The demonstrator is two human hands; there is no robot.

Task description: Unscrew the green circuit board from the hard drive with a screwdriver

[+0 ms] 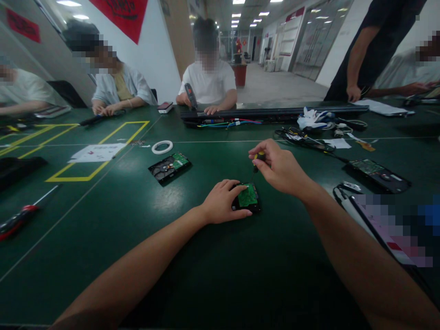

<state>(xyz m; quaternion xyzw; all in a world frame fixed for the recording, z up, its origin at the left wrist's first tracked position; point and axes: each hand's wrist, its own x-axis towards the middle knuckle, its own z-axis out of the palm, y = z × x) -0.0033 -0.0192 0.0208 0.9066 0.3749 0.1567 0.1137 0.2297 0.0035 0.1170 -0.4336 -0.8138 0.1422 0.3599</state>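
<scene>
Left hand [227, 201] spread, bracing drive [248, 196] on table [192, 256]; right hand [280, 167] pinches screwdriver [260, 158] above it, tip contact hard to tell.

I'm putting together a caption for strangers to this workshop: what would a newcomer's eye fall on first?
The two bare hands at centre: the left hand steadies a small green circuit board, while the right hand holds a yellow-and-black screwdriver over it. Then the yellow outlines on the table's left side, and the big red banner on the wall, upper left.
</scene>
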